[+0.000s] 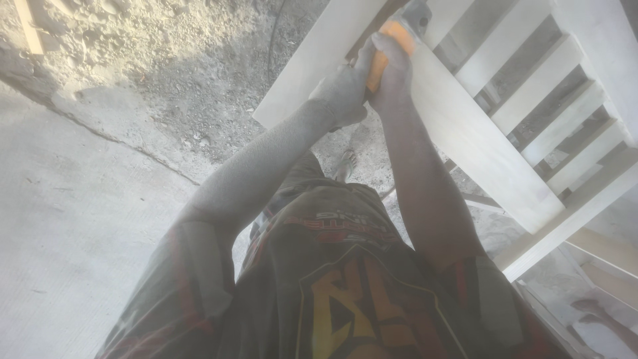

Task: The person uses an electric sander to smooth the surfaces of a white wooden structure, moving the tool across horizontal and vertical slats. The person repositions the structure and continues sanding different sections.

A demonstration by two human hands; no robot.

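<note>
Both my arms reach forward, grey with dust. My left hand [342, 93] and my right hand [392, 76] are wrapped together around the orange body of a hand-held power tool [389, 43]. The tool's grey head presses against a long pale wooden board [465, 139] of a slatted white wooden frame [565, 113]. The tool's working face is hidden behind my hands and the board.
Rough dusty concrete floor [80, 199] with gravel and rubble [166, 60] lies to the left. A thin cable [271, 40] runs over the gravel. My foot [344, 165] shows below the board. Another person's foot [591, 309] is at the lower right among more pale boards.
</note>
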